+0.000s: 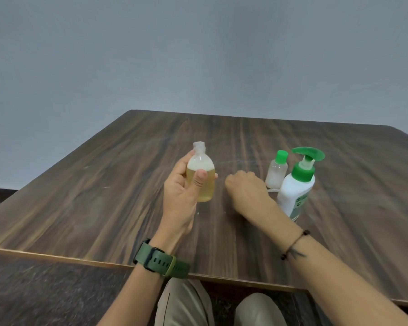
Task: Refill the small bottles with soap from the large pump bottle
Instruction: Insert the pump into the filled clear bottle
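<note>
Left hand point(181, 191) gripping an uncapped clear plastic bottle half full of yellow liquid point(201, 177), held upright above the dark wood-grain table point(104, 184), right hand point(244, 188) knuckles-up on the tabletop, fingers curled under, contents hidden, small green-capped bottle point(276, 170) and large white pump bottle with green pump point(297, 184) just beside it.

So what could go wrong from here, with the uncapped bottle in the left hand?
The clear small bottle of yellowish liquid, held by the left hand, has no cap, so tilting it could spill soap onto the dark wooden table. The right hand sits close to the green-capped small bottle and white pump bottle, which it might knock over.
</note>
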